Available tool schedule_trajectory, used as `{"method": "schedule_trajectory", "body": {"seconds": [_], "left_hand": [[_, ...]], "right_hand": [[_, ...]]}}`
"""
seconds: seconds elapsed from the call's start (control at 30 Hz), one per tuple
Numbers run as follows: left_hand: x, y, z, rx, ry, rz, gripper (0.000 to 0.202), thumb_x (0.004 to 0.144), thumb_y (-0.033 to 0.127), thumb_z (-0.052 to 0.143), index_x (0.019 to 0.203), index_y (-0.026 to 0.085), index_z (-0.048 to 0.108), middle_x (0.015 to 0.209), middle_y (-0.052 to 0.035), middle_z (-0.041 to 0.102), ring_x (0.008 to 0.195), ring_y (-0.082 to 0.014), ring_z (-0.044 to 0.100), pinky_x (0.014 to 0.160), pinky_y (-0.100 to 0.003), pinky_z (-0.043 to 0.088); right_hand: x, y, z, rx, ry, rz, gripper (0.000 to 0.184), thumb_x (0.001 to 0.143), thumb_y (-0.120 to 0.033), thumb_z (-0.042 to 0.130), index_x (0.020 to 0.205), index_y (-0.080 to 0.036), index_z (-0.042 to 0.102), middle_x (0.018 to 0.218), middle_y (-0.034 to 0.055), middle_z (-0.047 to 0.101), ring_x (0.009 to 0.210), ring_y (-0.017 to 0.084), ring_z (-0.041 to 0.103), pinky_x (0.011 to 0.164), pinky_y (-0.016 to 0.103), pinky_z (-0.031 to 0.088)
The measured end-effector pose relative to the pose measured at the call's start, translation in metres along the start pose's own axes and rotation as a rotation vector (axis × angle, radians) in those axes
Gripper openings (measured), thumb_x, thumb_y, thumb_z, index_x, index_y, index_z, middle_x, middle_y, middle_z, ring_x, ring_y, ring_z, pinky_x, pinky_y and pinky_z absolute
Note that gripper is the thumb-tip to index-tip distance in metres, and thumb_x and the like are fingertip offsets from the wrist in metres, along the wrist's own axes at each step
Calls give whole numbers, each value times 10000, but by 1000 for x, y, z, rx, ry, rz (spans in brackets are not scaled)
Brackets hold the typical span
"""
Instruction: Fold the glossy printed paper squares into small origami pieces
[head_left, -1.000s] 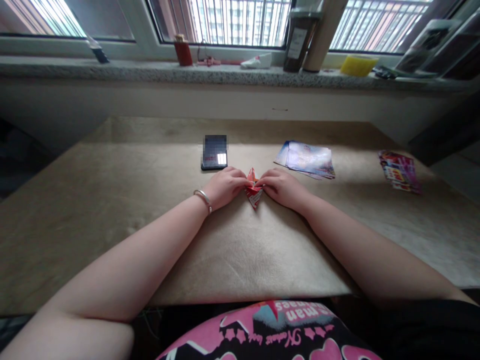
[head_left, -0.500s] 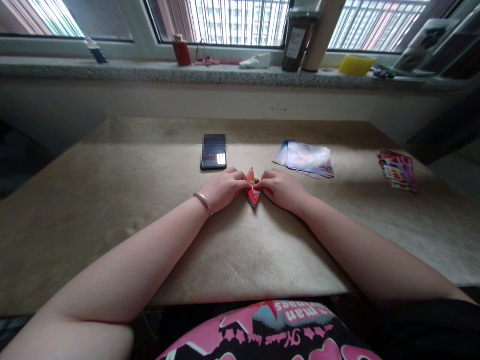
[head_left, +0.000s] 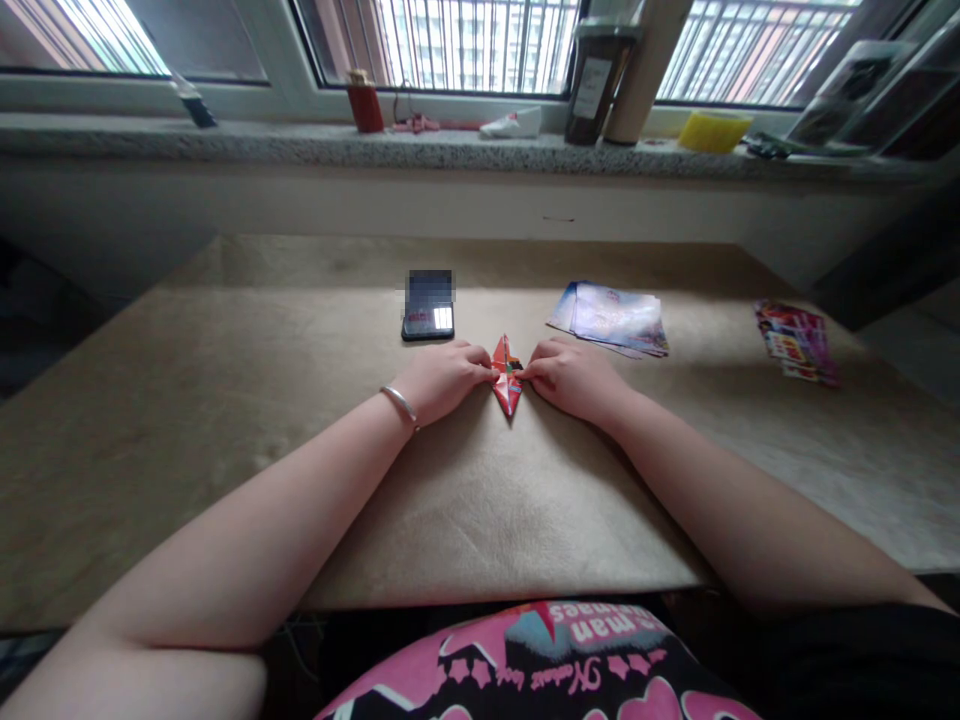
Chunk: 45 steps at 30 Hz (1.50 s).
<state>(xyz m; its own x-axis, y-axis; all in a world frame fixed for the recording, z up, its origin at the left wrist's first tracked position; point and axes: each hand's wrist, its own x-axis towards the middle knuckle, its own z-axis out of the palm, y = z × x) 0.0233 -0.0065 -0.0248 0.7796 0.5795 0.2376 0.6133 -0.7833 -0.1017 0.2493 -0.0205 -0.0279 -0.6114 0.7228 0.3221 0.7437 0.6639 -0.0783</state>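
Observation:
A small piece of folded red paper (head_left: 507, 395), pointed at its far and near ends, lies on the table between my hands. Dark and multicoloured print shows around its middle. My left hand (head_left: 448, 378), with a silver bangle at the wrist, pinches the paper's left edge between thumb and fingers. From the other side, my right hand (head_left: 571, 375) has its fingers closed on the right edge. The fingertips hide small parts of both edges. Just beyond my left hand is a dark phone (head_left: 428, 318), lying flat.
Several bluish printed sheets (head_left: 616, 315) lie beyond my right hand. Farther right on the tan table (head_left: 480, 520) is a group of red and purple cards (head_left: 796, 342). A dark lidded container (head_left: 592, 85) and a yellow object (head_left: 714, 131) stand on the stone windowsill.
Both hands have drawn slightly outward from the middle. More of the folded paper's centre is visible, and it looks wider and flatter. The phone and cards have stayed put.

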Motion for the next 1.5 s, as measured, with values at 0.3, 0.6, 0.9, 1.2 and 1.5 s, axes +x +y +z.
{"method": "schedule_trajectory", "body": {"seconds": [0.3,0.6,0.9,1.2,1.5], "left_hand": [[-4,2,-5,-68,-15,-50,279,856,130,494,997,223,716,1012,-25,690,898,-163,614,756,-262,492],[-8,4,0,-102,61,-46,250,845,159,505,987,203,705,962,-53,679,859,-167,603,763,-278,502],[-5,16,3,-183,158,98,263,862,167,524,1074,228,667,1172,-76,612,1174,-224,497,986,-409,457],[-5,16,7,-240,81,89,316,900,191,476,1186,222,609,1224,-52,617,1121,-197,562,984,-375,471],[-5,16,4,-319,42,80,333,880,164,494,1191,200,606,1263,-60,597,1164,-192,553,1025,-362,444]], "right_hand": [[-3,4,1,34,23,6,224,840,-204,533,853,-246,752,889,26,709,824,195,597,709,323,442],[-4,0,-1,97,25,45,245,846,-198,509,891,-218,749,955,46,719,896,217,622,817,364,474],[-2,9,6,87,17,51,301,886,-303,493,1086,-220,701,1207,76,642,1075,253,578,956,441,436],[-2,13,18,138,48,-2,330,900,-271,480,1180,-196,639,1254,117,597,1148,253,524,996,450,405],[-1,13,12,213,97,-37,176,858,-268,572,850,-210,738,880,60,697,834,191,576,801,336,467]]}}
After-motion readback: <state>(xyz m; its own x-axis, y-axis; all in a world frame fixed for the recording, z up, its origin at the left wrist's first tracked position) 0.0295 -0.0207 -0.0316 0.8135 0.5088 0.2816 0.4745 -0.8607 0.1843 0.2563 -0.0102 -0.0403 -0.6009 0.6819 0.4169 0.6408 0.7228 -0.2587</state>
